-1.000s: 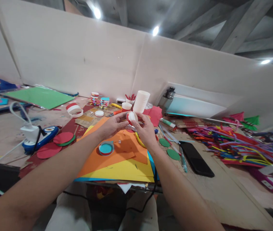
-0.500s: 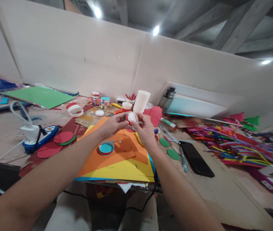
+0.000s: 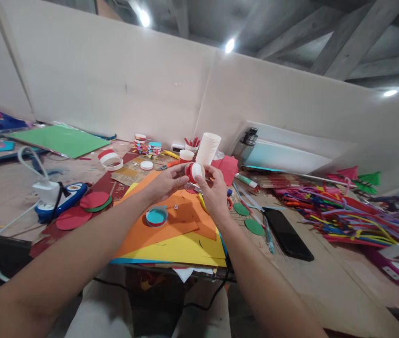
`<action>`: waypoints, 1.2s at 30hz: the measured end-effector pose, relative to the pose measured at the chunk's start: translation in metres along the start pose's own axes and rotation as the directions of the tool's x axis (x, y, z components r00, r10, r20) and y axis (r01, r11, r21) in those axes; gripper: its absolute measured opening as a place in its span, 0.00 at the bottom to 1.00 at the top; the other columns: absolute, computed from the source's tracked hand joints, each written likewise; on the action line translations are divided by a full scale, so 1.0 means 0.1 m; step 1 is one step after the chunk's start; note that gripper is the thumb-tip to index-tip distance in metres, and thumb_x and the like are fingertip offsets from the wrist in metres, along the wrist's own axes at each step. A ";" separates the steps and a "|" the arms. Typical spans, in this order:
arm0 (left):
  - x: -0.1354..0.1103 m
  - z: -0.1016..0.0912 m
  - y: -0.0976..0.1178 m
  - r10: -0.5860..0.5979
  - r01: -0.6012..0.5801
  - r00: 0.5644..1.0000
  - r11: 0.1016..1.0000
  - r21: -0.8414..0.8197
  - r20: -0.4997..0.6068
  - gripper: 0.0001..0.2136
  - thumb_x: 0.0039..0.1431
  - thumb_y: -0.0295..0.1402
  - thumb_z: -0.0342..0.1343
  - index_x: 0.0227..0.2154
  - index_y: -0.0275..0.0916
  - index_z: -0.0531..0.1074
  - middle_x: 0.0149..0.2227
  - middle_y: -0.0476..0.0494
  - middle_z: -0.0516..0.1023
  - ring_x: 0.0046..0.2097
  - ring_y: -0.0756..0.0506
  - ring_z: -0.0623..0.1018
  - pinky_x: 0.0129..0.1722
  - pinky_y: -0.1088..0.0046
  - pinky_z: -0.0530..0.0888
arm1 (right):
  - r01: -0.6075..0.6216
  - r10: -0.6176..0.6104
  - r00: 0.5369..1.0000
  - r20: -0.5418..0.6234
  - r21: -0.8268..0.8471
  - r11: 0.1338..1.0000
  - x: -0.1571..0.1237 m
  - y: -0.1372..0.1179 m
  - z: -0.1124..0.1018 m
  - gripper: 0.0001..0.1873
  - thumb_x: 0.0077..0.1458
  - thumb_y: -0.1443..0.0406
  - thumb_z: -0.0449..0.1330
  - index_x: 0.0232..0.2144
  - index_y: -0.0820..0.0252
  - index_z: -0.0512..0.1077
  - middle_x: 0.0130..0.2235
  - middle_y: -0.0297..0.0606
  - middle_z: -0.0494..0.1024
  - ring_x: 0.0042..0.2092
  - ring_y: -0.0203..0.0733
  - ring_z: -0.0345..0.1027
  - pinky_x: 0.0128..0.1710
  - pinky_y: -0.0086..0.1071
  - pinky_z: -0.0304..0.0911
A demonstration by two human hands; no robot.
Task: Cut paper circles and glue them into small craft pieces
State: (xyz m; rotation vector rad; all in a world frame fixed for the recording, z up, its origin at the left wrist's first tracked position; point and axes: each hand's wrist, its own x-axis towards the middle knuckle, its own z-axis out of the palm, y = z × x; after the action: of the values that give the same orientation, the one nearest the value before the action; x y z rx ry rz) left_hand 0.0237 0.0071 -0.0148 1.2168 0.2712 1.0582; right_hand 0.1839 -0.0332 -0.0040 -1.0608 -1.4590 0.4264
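Between my two hands is a small red-and-white paper cup (image 3: 196, 171), tilted, with a red band on its side. My left hand (image 3: 169, 182) is closed on its left side, and my right hand (image 3: 215, 187) grips it from the right, thumb toward me. A thin silvery thing shows by my right thumb, too small to make out. Below my hands a short cup ring with a blue disc (image 3: 156, 216) lies on orange paper (image 3: 171, 234). Just behind them stand a red-and-white cup (image 3: 186, 156) and a tall stack of white paper cups (image 3: 208, 148).
Green paper circles (image 3: 254, 226) and a black phone (image 3: 288, 234) lie to the right, before a heap of colourful pipe cleaners (image 3: 340, 211). Red paper circles (image 3: 73, 218) and a blue power strip (image 3: 62, 202) are at left. A white wall (image 3: 143, 84) rises behind.
The cup has turned in my hands, so more of its red band faces me. My hands stay in nearly the same place. The view has shifted very slightly.
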 end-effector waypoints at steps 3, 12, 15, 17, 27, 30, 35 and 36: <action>0.00 -0.01 -0.01 0.004 -0.004 1.000 1.000 -0.003 0.012 0.25 0.51 0.33 0.67 0.54 0.41 0.73 0.59 0.36 0.72 0.54 0.39 0.75 0.48 0.64 0.76 | -0.038 0.037 0.999 0.019 0.079 0.996 0.00 0.02 0.01 0.24 0.54 0.51 0.61 0.48 0.58 0.70 0.51 0.45 0.73 0.48 0.44 0.70 0.49 0.39 0.68; -0.03 0.04 0.09 -0.090 0.092 0.996 0.992 -0.089 0.024 0.23 0.55 0.29 0.61 0.55 0.41 0.71 0.56 0.37 0.74 0.52 0.40 0.77 0.44 0.63 0.78 | -0.088 0.090 0.996 0.003 0.219 0.972 -0.01 0.02 0.03 0.24 0.56 0.51 0.60 0.50 0.58 0.69 0.49 0.42 0.77 0.47 0.42 0.71 0.47 0.37 0.68; -0.02 0.02 0.13 -0.168 0.172 0.985 0.965 -0.198 0.036 0.22 0.55 0.28 0.56 0.54 0.42 0.70 0.50 0.38 0.78 0.48 0.41 0.79 0.40 0.63 0.78 | -0.119 0.128 0.992 -0.021 0.250 0.961 0.01 0.06 0.05 0.24 0.54 0.51 0.61 0.48 0.58 0.69 0.49 0.42 0.77 0.47 0.41 0.71 0.46 0.36 0.69; 0.00 -0.01 0.13 -0.205 0.199 0.979 0.951 -0.236 0.002 0.21 0.54 0.29 0.55 0.52 0.41 0.70 0.46 0.38 0.79 0.45 0.41 0.80 0.39 0.63 0.78 | -0.180 0.192 0.981 -0.011 0.292 0.939 0.03 0.13 0.06 0.24 0.53 0.50 0.61 0.46 0.58 0.70 0.47 0.41 0.77 0.44 0.40 0.72 0.44 0.35 0.70; 0.06 -0.32 -0.11 0.053 0.232 0.891 0.802 0.551 -0.452 0.14 0.39 0.20 0.59 0.31 0.38 0.76 0.29 0.45 0.77 0.29 0.49 0.72 0.25 0.78 0.66 | -0.444 0.396 0.892 0.217 0.586 0.678 0.07 0.23 0.06 0.17 0.49 0.53 0.62 0.39 0.54 0.70 0.39 0.36 0.79 0.41 0.42 0.75 0.50 0.44 0.72; 0.06 -0.44 -0.16 0.094 0.219 0.916 0.698 0.682 -0.390 0.13 0.35 0.19 0.58 0.26 0.39 0.78 0.28 0.46 0.77 0.29 0.47 0.71 0.27 0.76 0.65 | -0.466 0.419 0.878 0.231 0.613 0.638 0.05 0.16 0.07 0.14 0.48 0.57 0.61 0.38 0.53 0.70 0.39 0.34 0.80 0.40 0.42 0.75 0.50 0.45 0.72; 0.07 -0.46 -0.13 -0.001 0.281 0.928 0.658 0.699 -0.373 0.09 0.34 0.21 0.60 0.20 0.41 0.76 0.25 0.47 0.77 0.32 0.45 0.73 0.32 0.74 0.67 | -0.506 0.428 0.862 0.273 0.527 0.682 0.03 0.12 0.05 0.14 0.48 0.56 0.59 0.38 0.53 0.70 0.37 0.37 0.81 0.37 0.45 0.75 0.43 0.46 0.74; 0.07 -0.43 -0.10 0.047 0.266 0.918 0.665 0.698 -0.394 0.09 0.34 0.21 0.61 0.22 0.41 0.77 0.27 0.47 0.78 0.36 0.43 0.74 0.35 0.73 0.67 | -0.516 0.429 0.856 0.288 0.511 0.687 0.04 0.12 0.04 0.15 0.47 0.57 0.59 0.39 0.53 0.70 0.37 0.37 0.81 0.37 0.45 0.75 0.42 0.45 0.74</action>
State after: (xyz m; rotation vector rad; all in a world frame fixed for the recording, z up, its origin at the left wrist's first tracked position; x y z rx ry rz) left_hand 0.0030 0.0399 -0.0370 1.6781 1.1765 1.1021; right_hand 0.1846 -0.0225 -0.0124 -0.9025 -1.0387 1.2671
